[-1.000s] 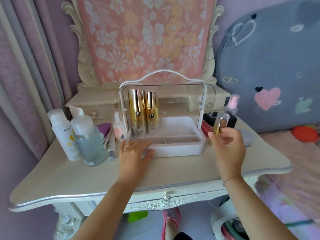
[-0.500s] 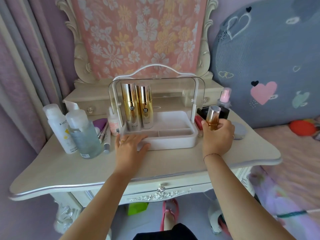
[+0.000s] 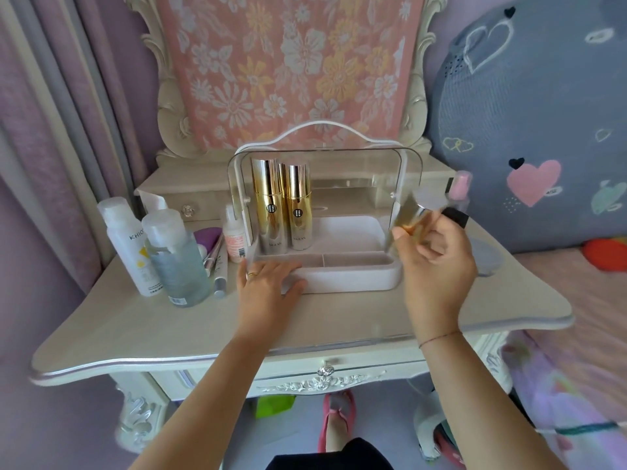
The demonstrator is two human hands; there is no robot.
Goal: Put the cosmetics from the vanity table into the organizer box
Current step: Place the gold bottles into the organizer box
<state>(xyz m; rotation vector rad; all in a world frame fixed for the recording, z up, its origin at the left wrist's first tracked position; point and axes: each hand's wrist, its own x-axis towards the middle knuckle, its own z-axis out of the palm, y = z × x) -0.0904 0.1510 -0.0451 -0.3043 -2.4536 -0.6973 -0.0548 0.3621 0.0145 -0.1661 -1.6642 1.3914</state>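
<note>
The white organizer box (image 3: 359, 280) with a clear raised lid stands in the middle of the vanity table (image 3: 176, 327). Two tall gold bottles (image 3: 269, 205) (image 3: 298, 212) stand upright in its back left corner. My left hand (image 3: 268, 283) lies flat on the table, fingers touching the box's front left corner. My right hand (image 3: 434, 259) grips a small gold bottle with a clear cap (image 3: 415, 212), lifted and tilted at the box's right edge; it is motion-blurred.
Left of the box stand a white spray bottle (image 3: 127, 245), a clear bottle of bluish liquid (image 3: 176, 256), a small pink-labelled bottle (image 3: 234, 237), a purple sponge (image 3: 207, 237) and thin tubes (image 3: 220, 266). A pink-capped bottle (image 3: 459, 188) and a black item (image 3: 456, 215) sit right of it.
My right hand has lifted the small gold bottle off the table and tilted it toward the box's right side. My left hand has stayed at the box's front corner.
</note>
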